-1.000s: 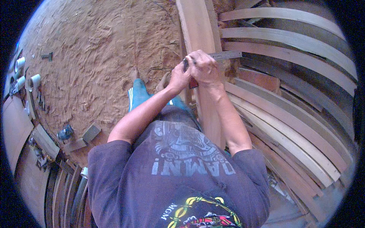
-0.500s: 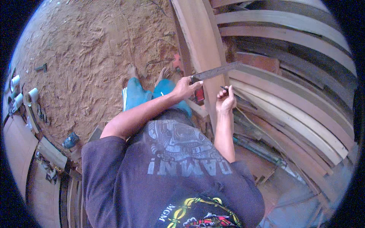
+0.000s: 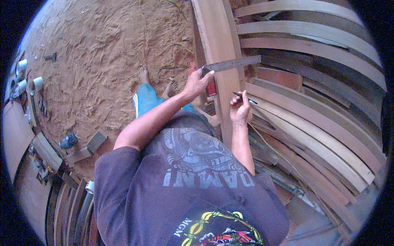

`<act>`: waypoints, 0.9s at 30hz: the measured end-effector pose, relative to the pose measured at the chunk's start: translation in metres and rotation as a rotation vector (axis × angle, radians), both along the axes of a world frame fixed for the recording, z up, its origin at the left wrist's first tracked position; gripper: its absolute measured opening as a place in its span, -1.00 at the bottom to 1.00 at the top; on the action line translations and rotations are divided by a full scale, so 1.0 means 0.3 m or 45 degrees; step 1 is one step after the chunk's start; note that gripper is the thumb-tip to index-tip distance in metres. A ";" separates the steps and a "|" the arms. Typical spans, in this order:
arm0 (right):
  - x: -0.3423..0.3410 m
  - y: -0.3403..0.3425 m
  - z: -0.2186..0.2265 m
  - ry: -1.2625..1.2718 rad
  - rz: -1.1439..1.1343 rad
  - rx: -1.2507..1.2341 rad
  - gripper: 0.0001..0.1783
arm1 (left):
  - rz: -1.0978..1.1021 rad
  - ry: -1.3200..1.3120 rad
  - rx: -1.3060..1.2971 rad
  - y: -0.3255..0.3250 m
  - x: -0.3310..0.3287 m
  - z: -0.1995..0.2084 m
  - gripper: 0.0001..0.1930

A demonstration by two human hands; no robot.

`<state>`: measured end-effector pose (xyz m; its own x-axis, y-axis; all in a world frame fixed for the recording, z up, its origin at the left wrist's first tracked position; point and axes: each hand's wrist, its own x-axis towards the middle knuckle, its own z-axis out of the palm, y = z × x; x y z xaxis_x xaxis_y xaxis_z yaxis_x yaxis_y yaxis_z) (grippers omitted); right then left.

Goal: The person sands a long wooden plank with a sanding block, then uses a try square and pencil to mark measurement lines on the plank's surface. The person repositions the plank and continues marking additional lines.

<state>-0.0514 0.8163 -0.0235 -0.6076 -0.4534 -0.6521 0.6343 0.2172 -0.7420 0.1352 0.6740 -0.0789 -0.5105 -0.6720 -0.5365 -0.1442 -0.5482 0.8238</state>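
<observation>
A long wooden board [image 3: 223,49] runs away from me, just right of my legs. My left hand [image 3: 196,84] is closed around the dark stock of a try square [image 3: 242,62], whose metal blade lies across the board and juts past its right edge. My right hand [image 3: 240,108], over the board's right edge, pinches a dark pen [image 3: 251,100]. A red and black object [image 3: 211,87] shows at the board's left edge, just below my left hand; its kind I cannot make out.
Stacked planks [image 3: 312,119] fill the right side. Brown sawdust covers the ground [image 3: 94,49] at left, where a dark tool [image 3: 50,57] lies. White cups [image 3: 36,84], a blue power tool [image 3: 68,140] and timber offcuts [image 3: 97,140] sit at the far left.
My left hand and the square have moved slightly farther along the board, and the blade lies more squarely across it. My right hand has turned, so the pen shows more.
</observation>
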 end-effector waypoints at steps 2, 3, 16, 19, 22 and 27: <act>-0.001 -0.006 0.002 0.023 0.040 -0.011 -0.65 | 0.105 0.075 -0.021 -0.029 -0.015 -0.013 -0.63; 0.000 -0.010 0.005 0.018 0.057 -0.022 -0.65 | 0.126 0.074 -0.067 -0.041 -0.018 -0.018 -0.64; 0.011 0.005 0.045 0.049 0.062 0.085 -0.63 | 0.287 0.072 -0.098 0.005 -0.043 0.025 -0.62; 0.019 0.005 0.054 0.058 0.049 0.100 -0.63 | 0.255 0.026 -0.067 0.006 -0.035 0.044 -0.64; 0.029 0.004 0.063 0.060 0.034 0.111 -0.63 | 0.249 -0.012 -0.126 0.007 -0.023 0.066 -0.64; 0.033 0.004 0.065 0.036 0.013 0.115 -0.62 | 0.235 -0.022 -0.114 0.002 -0.013 0.084 -0.64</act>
